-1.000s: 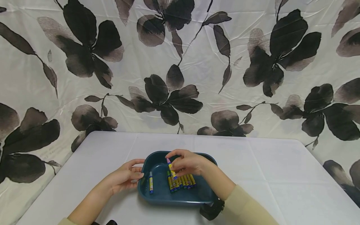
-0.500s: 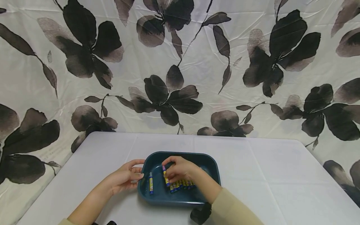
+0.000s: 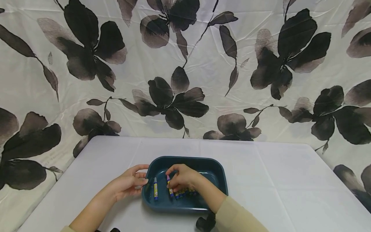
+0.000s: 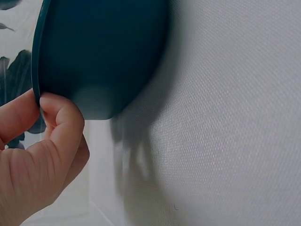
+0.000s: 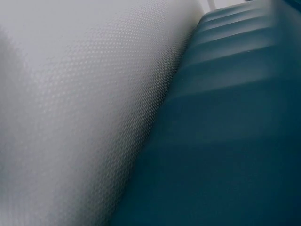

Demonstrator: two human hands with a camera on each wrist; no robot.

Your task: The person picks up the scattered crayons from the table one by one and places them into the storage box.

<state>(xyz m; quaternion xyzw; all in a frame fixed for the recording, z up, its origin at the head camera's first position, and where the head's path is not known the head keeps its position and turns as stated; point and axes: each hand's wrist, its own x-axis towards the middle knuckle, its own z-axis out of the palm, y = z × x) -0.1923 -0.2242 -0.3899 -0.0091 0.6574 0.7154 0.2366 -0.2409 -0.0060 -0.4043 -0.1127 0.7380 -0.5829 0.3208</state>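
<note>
A dark teal plastic tray (image 3: 213,167) stands on the white table. My left hand (image 3: 128,181) pinches its left rim between thumb and finger, plain in the left wrist view, where the hand (image 4: 42,155) grips the tray edge. Over the tray, my right hand (image 3: 185,178) holds a pinkish-purple crayon (image 3: 168,178) with a yellow and blue wrapper, its tip toward the far side. Whether it touches the tray floor I cannot tell. A grey crayon (image 3: 155,189) lies alone at the tray's left. Several other crayons (image 3: 182,194) lie side by side, partly hidden under my right hand.
White cloth covers the table (image 3: 275,180). Behind it hangs a floral curtain (image 3: 179,106). A black object (image 3: 205,223) shows by my right wrist at the tray's near side. The right wrist view holds only tablecloth and the tray's outer wall (image 5: 235,141).
My right hand has moved left and lower into the tray with the purple crayon, to the left of the row. The left hand has stayed on the rim.
</note>
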